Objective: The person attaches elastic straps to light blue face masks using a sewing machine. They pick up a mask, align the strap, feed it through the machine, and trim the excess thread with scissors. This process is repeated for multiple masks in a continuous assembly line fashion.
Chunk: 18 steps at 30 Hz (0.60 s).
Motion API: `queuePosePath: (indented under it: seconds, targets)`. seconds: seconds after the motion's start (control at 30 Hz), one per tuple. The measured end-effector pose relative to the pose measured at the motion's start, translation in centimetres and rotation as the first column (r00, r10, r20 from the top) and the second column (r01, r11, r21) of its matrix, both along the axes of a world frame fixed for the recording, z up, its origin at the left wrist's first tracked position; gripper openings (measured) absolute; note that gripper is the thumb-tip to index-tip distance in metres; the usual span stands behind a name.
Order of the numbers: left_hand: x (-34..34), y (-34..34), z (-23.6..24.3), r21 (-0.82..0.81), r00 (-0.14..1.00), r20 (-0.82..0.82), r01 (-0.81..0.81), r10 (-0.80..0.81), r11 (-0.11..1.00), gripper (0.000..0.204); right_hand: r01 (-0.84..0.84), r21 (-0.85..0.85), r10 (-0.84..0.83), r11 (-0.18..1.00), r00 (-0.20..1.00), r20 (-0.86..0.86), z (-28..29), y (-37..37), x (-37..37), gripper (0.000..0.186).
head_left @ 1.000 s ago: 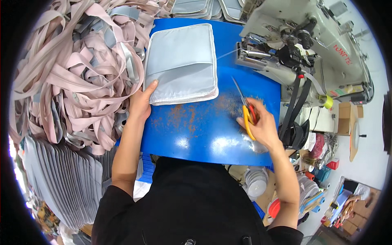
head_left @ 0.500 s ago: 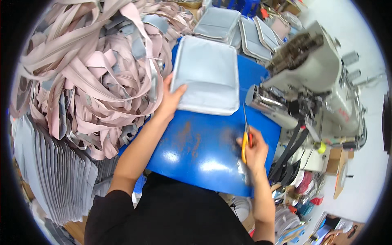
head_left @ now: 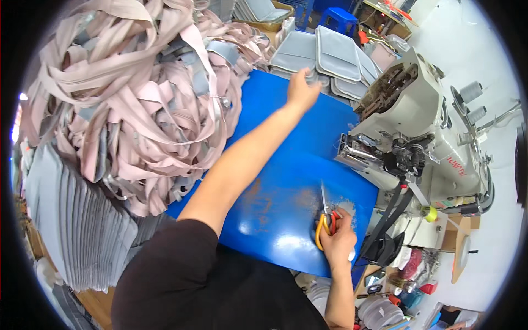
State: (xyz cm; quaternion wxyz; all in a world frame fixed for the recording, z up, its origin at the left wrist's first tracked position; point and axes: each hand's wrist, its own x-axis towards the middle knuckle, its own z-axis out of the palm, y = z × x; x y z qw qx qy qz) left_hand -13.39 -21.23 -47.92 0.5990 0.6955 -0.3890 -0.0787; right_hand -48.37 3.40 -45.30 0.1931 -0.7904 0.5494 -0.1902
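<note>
Reaching toward the back edge of the blue work surface [head_left: 275, 151], my left hand [head_left: 302, 91] has fingers apart with nothing in them, just short of a pile of light grey padded pouches [head_left: 337, 52]. My right hand [head_left: 338, 242] grips scissors [head_left: 322, 228] with yellow and red handles near the front right of the surface, blades pointing away from me. A sewing machine [head_left: 407, 126] stands at the right, beside the scissors.
A large heap of pink and grey zipper strips [head_left: 132, 115] covers the left side, above stacked grey pieces [head_left: 77, 220]. Thread spools [head_left: 470, 92] stand behind the machine. A blue stool [head_left: 335, 22] is at the back; assorted supplies crowd the lower right.
The pouch that was in my left hand has left that hand and the middle of the surface. My left arm has stretched forward; the view has shifted, showing more of the back pile.
</note>
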Motion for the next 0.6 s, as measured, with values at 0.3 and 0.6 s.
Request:
queuePosePath:
  seconds: [0.3,0.6]
  targets:
    - [-3.0,18.5,18.0,-0.345,0.881,0.467,0.262,-0.078,0.901,0.031,-0.233,-0.226,0.259,0.946,0.961,0.095,0.5,-3.0,1.1,0.046]
    - [16.4,29.8,41.2,0.008,0.098,0.994,-0.487,0.045,0.873,0.034,-0.235,-0.281,0.286,0.931,0.945,0.159,-1.1,-2.9,0.3,0.04]
